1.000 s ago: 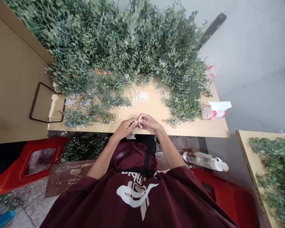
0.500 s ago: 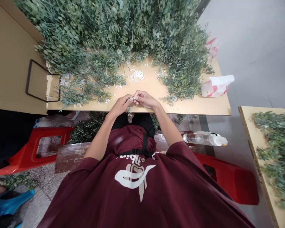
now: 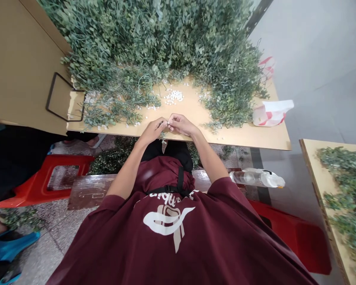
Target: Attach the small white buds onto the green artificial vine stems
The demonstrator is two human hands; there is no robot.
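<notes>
My left hand point(image 3: 152, 130) is closed in a pinch over the table's front edge. From beneath its fingers hangs an artificial leaf sprig point(image 3: 163, 137), its stem reaching the fingertips. My right hand point(image 3: 180, 124) meets it there, thumb and fingers pressed together at the stem's end; whatever tiny piece they grip is mostly hidden. Just beyond the hands lies a pile of small white pieces point(image 3: 174, 97). Greenery sprigs point(image 3: 118, 109) with more white pieces among them spread to the left, and another bunch point(image 3: 230, 105) lies to the right.
A large heap of artificial greenery point(image 3: 154, 35) covers the back of the table point(image 3: 249, 136). A black wire frame point(image 3: 49, 97) stands at the left beside a brown board point(image 3: 20, 67). A red-and-white plastic bag point(image 3: 271, 113) sits at the right. Another person's dark clothing point(image 3: 17, 158) shows at left.
The view has shifted and tilted slightly, so the table sits a little differently. My hands stay together at the stem, with only a slight finger movement.
</notes>
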